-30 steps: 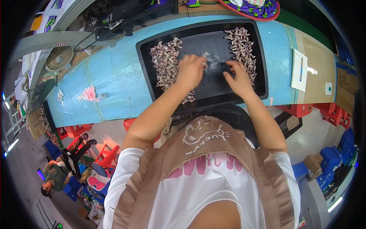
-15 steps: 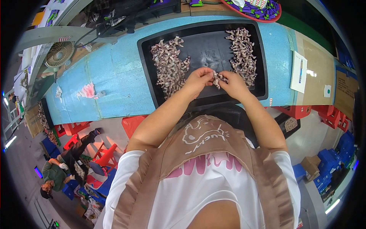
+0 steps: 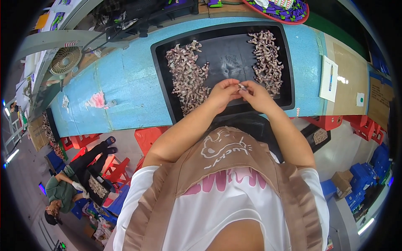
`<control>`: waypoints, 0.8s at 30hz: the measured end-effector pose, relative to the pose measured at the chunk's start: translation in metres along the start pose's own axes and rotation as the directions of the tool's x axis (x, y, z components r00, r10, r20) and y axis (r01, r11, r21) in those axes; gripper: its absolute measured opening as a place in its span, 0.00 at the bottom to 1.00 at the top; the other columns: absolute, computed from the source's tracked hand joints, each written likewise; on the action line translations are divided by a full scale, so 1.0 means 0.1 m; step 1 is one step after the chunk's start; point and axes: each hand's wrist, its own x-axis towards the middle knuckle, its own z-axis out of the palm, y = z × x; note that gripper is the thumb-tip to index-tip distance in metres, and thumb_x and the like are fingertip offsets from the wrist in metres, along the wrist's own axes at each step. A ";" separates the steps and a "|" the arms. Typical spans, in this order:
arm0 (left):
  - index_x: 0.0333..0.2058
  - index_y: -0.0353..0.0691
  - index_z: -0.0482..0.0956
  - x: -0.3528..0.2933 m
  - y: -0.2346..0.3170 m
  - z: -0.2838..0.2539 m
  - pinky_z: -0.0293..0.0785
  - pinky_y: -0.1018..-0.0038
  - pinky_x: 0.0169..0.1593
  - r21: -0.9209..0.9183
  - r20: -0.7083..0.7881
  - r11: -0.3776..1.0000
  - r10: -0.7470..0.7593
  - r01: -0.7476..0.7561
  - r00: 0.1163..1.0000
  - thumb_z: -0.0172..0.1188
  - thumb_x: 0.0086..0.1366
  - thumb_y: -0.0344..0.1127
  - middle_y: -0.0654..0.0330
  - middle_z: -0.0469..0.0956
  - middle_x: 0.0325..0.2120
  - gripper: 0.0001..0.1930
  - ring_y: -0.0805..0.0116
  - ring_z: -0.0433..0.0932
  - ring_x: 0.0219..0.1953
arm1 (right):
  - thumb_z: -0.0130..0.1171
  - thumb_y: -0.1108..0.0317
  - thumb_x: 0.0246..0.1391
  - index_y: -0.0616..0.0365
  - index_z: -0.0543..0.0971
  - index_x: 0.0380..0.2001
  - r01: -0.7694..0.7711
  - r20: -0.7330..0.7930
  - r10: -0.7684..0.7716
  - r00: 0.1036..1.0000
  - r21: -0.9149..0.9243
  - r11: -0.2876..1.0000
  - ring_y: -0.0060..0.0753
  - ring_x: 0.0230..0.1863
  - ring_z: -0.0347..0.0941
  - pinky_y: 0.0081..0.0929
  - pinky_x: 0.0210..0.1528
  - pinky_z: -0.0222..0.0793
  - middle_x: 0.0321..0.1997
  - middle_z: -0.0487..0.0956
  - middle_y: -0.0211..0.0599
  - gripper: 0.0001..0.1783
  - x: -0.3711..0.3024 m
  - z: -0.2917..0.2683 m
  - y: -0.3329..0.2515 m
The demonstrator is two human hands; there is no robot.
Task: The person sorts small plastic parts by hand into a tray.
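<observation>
Over the near part of a black tray (image 3: 230,46), my two hands meet with fingertips pinched together. My left hand (image 3: 224,95) and my right hand (image 3: 256,97) both grip one small mottled piece (image 3: 242,87), mostly hidden by the fingers; its exact kind is too small to tell. Inside the tray, a large heap of small whitish and brown figure-like pieces (image 3: 184,73) lies along the left side, next to my left hand. A narrower heap of similar pieces (image 3: 268,62) lies along the right side, beyond my right hand.
The tray rests on a blue-covered table (image 3: 130,79). A notepad with a pen (image 3: 328,79) lies to the right, a pink-stained tissue (image 3: 97,99) to the left. A red basin (image 3: 289,19) stands behind, a fan (image 3: 65,60) far left. Another person (image 3: 63,190) holds a tray at lower left.
My hands have drawn slightly closer to my body, and less of what they hold shows between the fingers. At lower left the other person has shifted, and their tray of pieces shows more fully.
</observation>
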 end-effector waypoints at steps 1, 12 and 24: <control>0.42 0.37 0.70 -0.02 0.03 0.01 0.73 0.74 0.38 0.000 0.017 1.000 -0.015 0.015 1.000 0.51 0.61 0.28 0.59 0.74 0.33 0.10 0.68 0.75 0.35 | 0.57 0.63 0.48 0.60 0.73 0.42 0.002 0.006 -0.002 1.000 0.001 1.000 0.40 0.32 0.75 0.29 0.35 0.69 0.30 0.78 0.43 0.18 0.01 -0.02 -0.04; 0.34 0.43 0.77 0.16 0.41 -0.49 0.45 0.52 0.57 0.833 0.334 -0.545 0.639 0.100 0.693 0.46 0.54 0.29 0.55 0.72 0.37 0.11 0.53 0.59 0.53 | 0.58 0.66 0.43 0.57 0.74 0.39 0.056 -0.337 -0.384 0.860 -0.685 0.726 0.48 0.42 0.69 0.39 0.43 0.64 0.37 0.74 0.44 0.17 0.00 -0.33 -0.42; 0.38 0.35 0.71 0.00 0.03 0.02 0.70 0.79 0.37 0.484 -0.010 0.791 0.432 -0.374 0.902 0.58 0.57 0.31 0.60 0.76 0.32 0.11 0.76 0.73 0.33 | 0.57 0.72 0.49 0.61 0.70 0.44 -0.127 0.006 0.128 0.992 0.199 0.972 0.18 0.28 0.69 0.17 0.30 0.65 0.28 0.74 0.30 0.17 0.10 -0.08 -0.06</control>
